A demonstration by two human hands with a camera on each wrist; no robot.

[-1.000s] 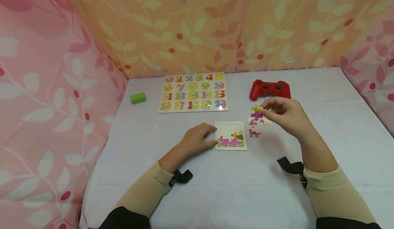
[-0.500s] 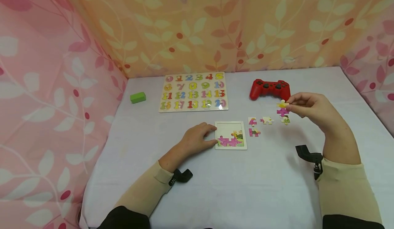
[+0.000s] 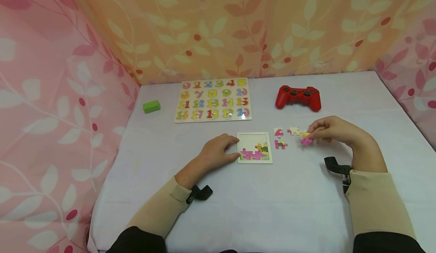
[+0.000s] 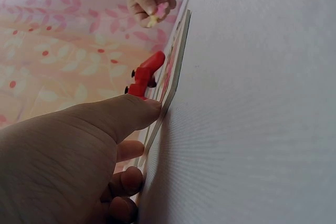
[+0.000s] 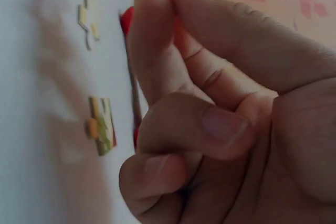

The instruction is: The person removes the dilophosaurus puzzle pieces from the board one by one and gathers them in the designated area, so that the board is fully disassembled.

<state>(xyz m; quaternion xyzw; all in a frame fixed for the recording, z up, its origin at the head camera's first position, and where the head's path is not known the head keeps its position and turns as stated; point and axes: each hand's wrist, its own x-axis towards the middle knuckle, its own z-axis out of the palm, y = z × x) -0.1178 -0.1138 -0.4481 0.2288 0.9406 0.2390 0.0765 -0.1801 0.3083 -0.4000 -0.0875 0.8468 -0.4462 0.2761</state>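
Note:
My right hand (image 3: 337, 132) pinches a yellow-and-magenta jigsaw piece (image 3: 306, 141) between thumb and fingertips, low over the table. In the right wrist view only a sliver of that piece shows past the fingertips. My left hand (image 3: 214, 152) touches the left edge of a small white puzzle tray (image 3: 254, 162), thumb and index finger spread apart along it. Joined pink pieces (image 3: 250, 155) fill the tray's bottom, with a yellow-and-green part at right. Beside the tray lie loose jigsaw pieces (image 3: 280, 145). A green-and-yellow piece (image 5: 102, 126) shows in the right wrist view but is hidden in the head view.
A number board (image 3: 213, 100) lies at the back. Behind the right hand sits a red game controller (image 3: 298, 97). A green block (image 3: 151, 106) rests at the back left. Patterned cloth (image 3: 204, 33) walls the white table (image 3: 265, 204) at the back and sides.
My right hand moved right with the pinched piece, away from the loose pieces near the tray, then came down and slightly toward me. The left hand stayed at the tray's edge.

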